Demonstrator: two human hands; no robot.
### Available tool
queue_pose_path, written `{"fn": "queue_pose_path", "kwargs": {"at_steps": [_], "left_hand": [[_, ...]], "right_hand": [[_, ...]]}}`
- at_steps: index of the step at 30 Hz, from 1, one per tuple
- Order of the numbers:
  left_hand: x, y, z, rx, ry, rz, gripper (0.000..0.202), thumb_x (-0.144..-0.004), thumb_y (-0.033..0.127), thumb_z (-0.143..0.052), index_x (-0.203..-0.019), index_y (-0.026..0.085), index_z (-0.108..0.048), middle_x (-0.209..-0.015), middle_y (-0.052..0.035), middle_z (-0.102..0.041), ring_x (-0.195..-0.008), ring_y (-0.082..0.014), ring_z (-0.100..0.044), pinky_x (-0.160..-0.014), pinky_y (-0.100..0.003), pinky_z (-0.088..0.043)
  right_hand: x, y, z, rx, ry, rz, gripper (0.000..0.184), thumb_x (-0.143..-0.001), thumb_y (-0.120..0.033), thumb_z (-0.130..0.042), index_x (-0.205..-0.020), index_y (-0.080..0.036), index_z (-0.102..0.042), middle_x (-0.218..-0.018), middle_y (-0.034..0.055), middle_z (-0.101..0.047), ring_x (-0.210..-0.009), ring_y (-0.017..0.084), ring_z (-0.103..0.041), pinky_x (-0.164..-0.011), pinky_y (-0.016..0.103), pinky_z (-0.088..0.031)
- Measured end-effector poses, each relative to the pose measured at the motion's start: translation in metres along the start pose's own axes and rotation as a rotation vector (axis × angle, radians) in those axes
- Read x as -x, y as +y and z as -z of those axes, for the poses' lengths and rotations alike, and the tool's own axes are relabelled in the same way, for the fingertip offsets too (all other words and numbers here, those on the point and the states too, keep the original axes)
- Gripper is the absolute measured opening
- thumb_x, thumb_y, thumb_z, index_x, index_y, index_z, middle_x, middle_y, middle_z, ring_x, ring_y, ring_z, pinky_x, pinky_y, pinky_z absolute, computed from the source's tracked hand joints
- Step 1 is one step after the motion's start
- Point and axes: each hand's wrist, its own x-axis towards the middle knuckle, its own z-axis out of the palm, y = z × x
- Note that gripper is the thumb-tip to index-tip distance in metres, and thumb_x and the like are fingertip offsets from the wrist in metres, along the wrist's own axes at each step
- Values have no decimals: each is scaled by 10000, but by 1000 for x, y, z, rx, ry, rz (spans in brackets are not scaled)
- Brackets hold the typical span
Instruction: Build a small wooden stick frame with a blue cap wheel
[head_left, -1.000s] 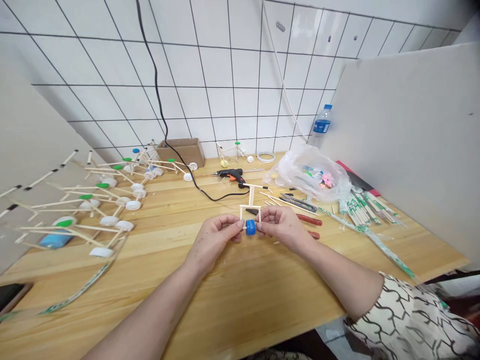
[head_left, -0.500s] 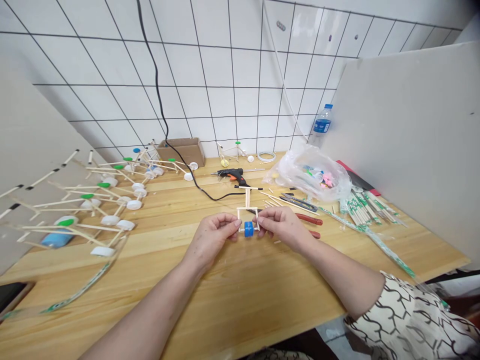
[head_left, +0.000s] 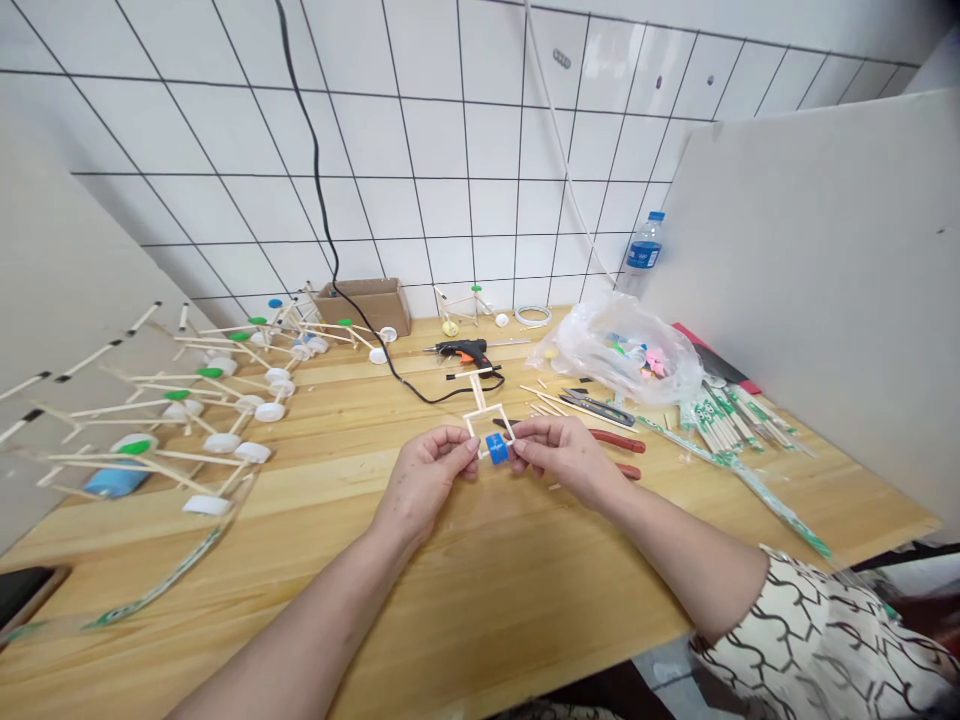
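Observation:
Between my hands is a small frame of thin wooden sticks (head_left: pixel 489 411), with a blue bottle-cap wheel (head_left: pixel 496 448) across its near end and a black-tipped crossbar at its far end. My left hand (head_left: pixel 439 465) pinches the frame's left side by the wheel, thumb on top. Thumb and fingers of my right hand (head_left: pixel 559 452) grip its right side. The frame leans to the left, held above the wooden table (head_left: pixel 480 580). Just beyond my right hand lie red-handled pliers (head_left: pixel 619 440), partly hidden by it.
Several stick models with white cap wheels (head_left: pixel 221 443) fill the left side. Behind the frame sits a glue gun (head_left: pixel 465 350) with its black cable. At the right are snips (head_left: pixel 598 405), a plastic bag (head_left: pixel 622 345) of coloured pieces, wrapped sticks (head_left: pixel 724 415) and a water bottle (head_left: pixel 645 245).
The stick frame has tilted to the left, its far crossbar shifting left and the blue wheel slanting. Both hands keep their hold in nearly the same place.

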Motion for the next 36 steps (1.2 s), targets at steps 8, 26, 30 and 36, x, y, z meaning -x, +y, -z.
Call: {"fn": "queue_pose_path", "kwargs": {"at_steps": [8, 26, 30, 36], "left_hand": [[-2, -7, -1, 5, -12, -29, 197, -635, 295, -699, -680, 138, -588, -540, 19, -587, -517, -90, -522, -588, -221, -415], [1, -5, -5, 49, -23, -61, 162, -656, 259, -684, -678, 146, -571, -542, 34, -581, -542, -78, -517, -605, -192, -406], [2, -4, -5, 50, -19, -77, 146, -658, 245, -677, -667, 147, -568, -544, 33, -577, -547, -81, -513, -610, -196, -404], [3, -4, -5, 47, -20, -91, 143, -658, 246, -668, -664, 151, -561, -541, 31, -572, -548, -90, -507, -608, -205, -397]], "right_hand": [[-1, 3, -1, -62, -14, 23, 190, -662, -241, -650, -807, -119, -636, -614, 2, -632, -565, 100, -550, -534, 216, -373], [-1, 2, -3, -112, 8, 22, 256, -608, -297, -655, -792, -127, -602, -582, -18, -562, -504, 90, -473, -465, 216, -342], [0, 1, -3, -103, 12, 23, 259, -609, -313, -656, -790, -131, -619, -537, -35, -531, -475, 80, -430, -466, 222, -335], [0, 1, -2, -94, 14, 15, 278, -630, -376, -650, -753, -128, -621, -565, -22, -529, -497, 84, -441, -472, 227, -348]]}}
